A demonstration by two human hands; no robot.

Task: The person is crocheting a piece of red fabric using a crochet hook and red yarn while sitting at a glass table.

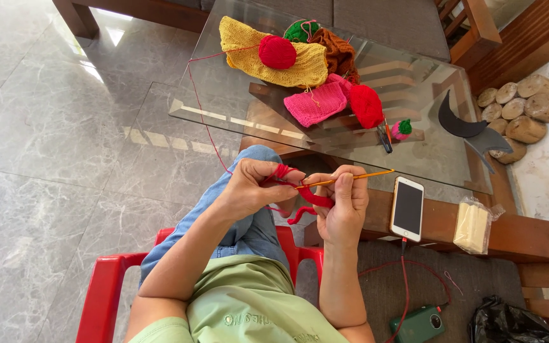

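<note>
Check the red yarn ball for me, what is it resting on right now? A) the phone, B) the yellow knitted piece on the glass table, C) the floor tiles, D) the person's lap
B: the red yarn ball lies on the yellow knitted piece on the glass table, its strand trailing down to the left hand.

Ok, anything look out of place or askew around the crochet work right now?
Only the red yarn strand: it hangs off the glass table edge, loose above the floor, on its way to the left hand. Otherwise nothing spilled or damaged.
</note>
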